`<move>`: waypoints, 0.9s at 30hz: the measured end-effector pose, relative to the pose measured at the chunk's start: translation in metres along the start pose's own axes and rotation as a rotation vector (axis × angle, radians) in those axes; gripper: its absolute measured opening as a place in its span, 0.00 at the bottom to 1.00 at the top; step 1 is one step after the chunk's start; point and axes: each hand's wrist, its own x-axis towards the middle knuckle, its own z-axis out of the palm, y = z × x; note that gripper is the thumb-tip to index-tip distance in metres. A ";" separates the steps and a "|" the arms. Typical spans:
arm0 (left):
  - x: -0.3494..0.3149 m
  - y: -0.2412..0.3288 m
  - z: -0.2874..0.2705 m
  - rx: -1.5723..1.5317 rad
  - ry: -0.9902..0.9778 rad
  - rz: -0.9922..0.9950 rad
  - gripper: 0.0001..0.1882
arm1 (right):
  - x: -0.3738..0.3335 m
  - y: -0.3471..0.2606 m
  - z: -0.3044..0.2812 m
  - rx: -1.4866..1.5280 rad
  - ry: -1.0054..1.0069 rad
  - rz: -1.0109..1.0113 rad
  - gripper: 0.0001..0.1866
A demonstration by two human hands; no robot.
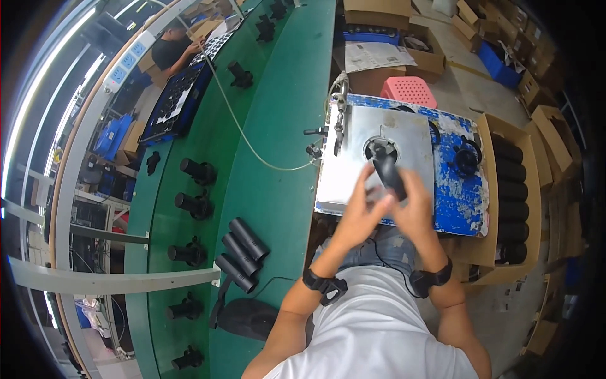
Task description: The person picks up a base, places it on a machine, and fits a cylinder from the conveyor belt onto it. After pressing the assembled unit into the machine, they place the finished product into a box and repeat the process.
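A black tubular part [389, 178] is tilted over a round fixture opening [372, 146] in a bare metal plate [413, 126]. My right hand [415, 205] closes along its right side, the thumb near its lower end. On the other side, my left hand [361, 215] curves its fingers against the part, with some blur around the fingertips. The part's upper end meets dark pieces inside the opening, and I cannot tell whether they are joined. Both wrists wear black straps.
Left of the plate are a metal valve lever [341, 117] and a thin hose [252, 148]. Black tubes [243, 246] lie on the green bench [284, 82]. Black fittings [197, 205] line its side. A carton [533, 189] of black cylinders stands right; a pink stool [409, 91] stands beyond.
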 end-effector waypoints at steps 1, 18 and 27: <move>-0.002 -0.001 0.006 -0.041 -0.080 -0.008 0.32 | -0.006 -0.012 0.007 -0.013 -0.095 -0.101 0.26; 0.006 -0.009 -0.006 0.138 0.193 0.102 0.15 | 0.011 0.013 0.006 0.902 -0.225 0.355 0.19; 0.028 -0.012 0.005 0.080 0.040 0.151 0.20 | 0.021 0.030 0.006 0.763 -0.145 0.374 0.10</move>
